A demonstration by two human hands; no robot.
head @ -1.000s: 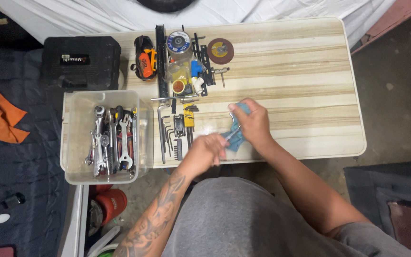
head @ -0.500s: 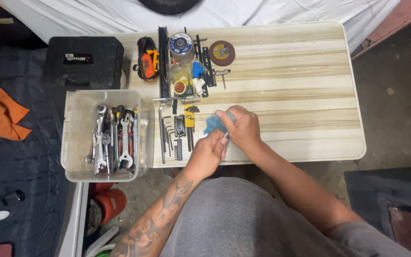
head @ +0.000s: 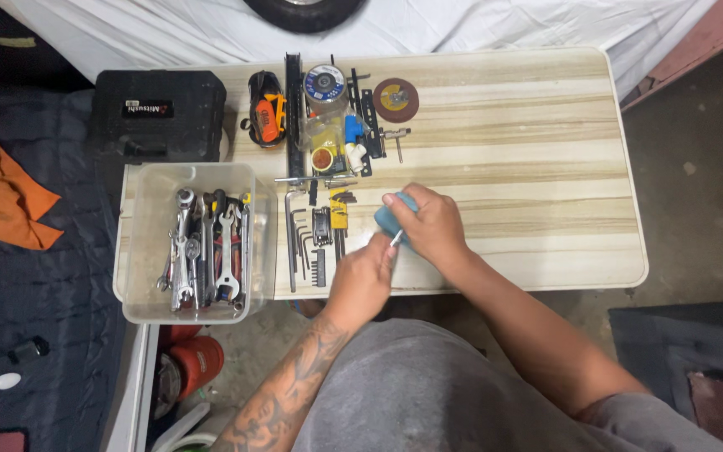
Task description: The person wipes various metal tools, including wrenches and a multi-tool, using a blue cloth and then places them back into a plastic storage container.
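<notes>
Blue cloth [head: 397, 219], gripped in the right hand [head: 430, 226], seems mid-wipe on a small metal tool [head: 396, 238] pinched by the left hand [head: 361, 280]; neither is set down.

Even, soft overhead light keeps the table [head: 504, 167] bright and sharp, while the surrounding floor falls dim.

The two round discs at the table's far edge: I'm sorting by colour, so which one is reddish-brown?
The reddish-brown disc is the right one, lying flat on bare wood. The other disc, left of it, is grey-blue and sits amid the tool cluster.
</notes>
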